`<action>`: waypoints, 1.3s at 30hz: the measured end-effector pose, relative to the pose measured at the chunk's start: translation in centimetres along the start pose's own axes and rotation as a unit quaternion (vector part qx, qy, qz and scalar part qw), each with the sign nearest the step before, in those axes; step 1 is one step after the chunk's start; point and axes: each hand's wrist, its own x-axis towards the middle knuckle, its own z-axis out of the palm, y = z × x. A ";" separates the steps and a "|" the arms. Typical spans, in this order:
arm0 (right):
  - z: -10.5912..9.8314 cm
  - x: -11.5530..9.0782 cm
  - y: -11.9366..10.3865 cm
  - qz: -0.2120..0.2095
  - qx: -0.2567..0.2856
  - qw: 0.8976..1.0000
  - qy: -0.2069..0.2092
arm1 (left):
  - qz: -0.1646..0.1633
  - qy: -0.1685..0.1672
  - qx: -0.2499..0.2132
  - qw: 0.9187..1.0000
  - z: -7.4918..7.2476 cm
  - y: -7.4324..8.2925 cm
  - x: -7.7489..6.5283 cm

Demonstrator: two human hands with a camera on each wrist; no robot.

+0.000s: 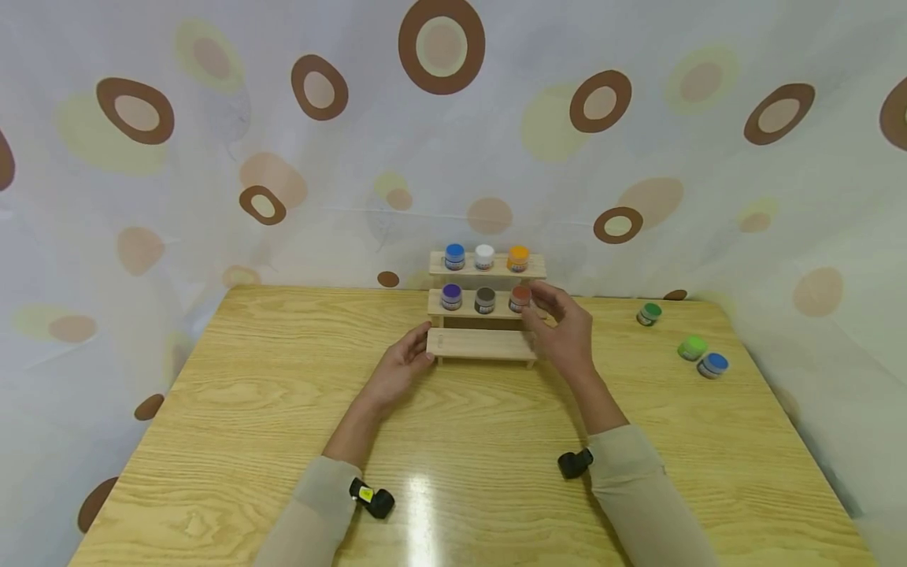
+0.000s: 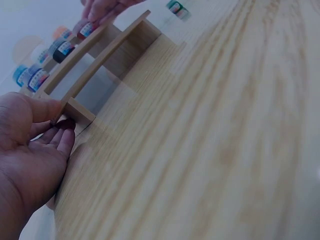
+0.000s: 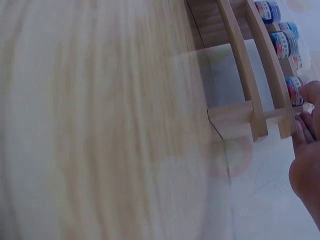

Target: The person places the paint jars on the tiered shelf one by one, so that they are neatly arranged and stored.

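A three-step wooden display rack (image 1: 482, 344) stands near the back of the table. My left hand (image 1: 402, 364) grips the left end of its lowest step, thumb and fingers about the corner, as the left wrist view shows. My right hand (image 1: 567, 331) is at the right end of the middle step and pinches a reddish-brown paint jar (image 1: 520, 298), thumb at its front. On that step also stand a purple-lidded jar (image 1: 451, 296) and a dark brown jar (image 1: 485, 300). The top step bears a blue jar (image 1: 454, 257), a white jar (image 1: 484, 257) and an orange jar (image 1: 518, 258).
To the right on the table (image 1: 283, 441) are a dark green jar (image 1: 649, 314), a light green jar (image 1: 692, 348) and a blue-lidded jar (image 1: 712, 365). A patterned sheet (image 1: 439, 142) hangs close behind the rack.
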 end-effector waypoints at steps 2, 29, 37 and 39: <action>-0.4 -0.1 0.2 0.007 0.007 1.000 0.004 | -0.002 0.002 0.000 1.000 0.0 0.0 0.0; -8.2 -2.5 6.9 0.183 -0.023 0.974 0.130 | -0.002 0.001 -0.002 1.000 0.1 0.0 0.1; -9.6 -2.7 7.7 0.187 -0.069 0.958 0.208 | -0.003 0.009 0.002 1.000 0.1 0.1 -0.1; -9.8 -2.8 8.0 0.183 -0.080 0.949 0.245 | -0.005 0.007 0.003 1.000 0.1 0.0 -0.2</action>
